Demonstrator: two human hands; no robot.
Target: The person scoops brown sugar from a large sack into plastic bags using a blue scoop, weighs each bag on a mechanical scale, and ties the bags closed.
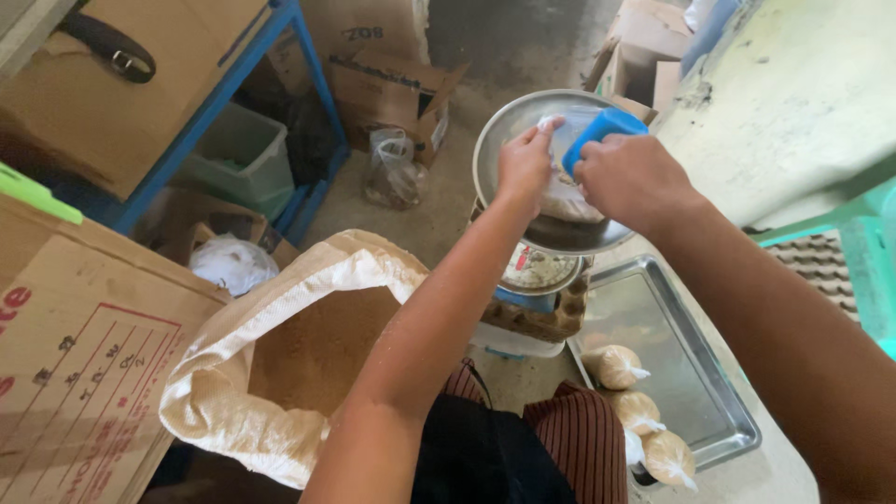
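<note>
My left hand [525, 166] pinches the rim of a clear plastic bag [566, 191] that rests in the round metal pan [504, 140] of a weighing scale [537, 271]. My right hand [633, 177] grips a blue scoop [602, 128] tipped over the bag's mouth. The bag holds some brown granular stuff. Below the pan the scale's dial shows partly.
A large white woven sack [280, 355] of brown powder stands open at lower left. A metal tray [691, 373] at lower right holds three filled, tied bags [635, 411]. Cardboard boxes [84, 355], a blue shelf frame [224, 84] and a green bin [238, 154] stand to the left.
</note>
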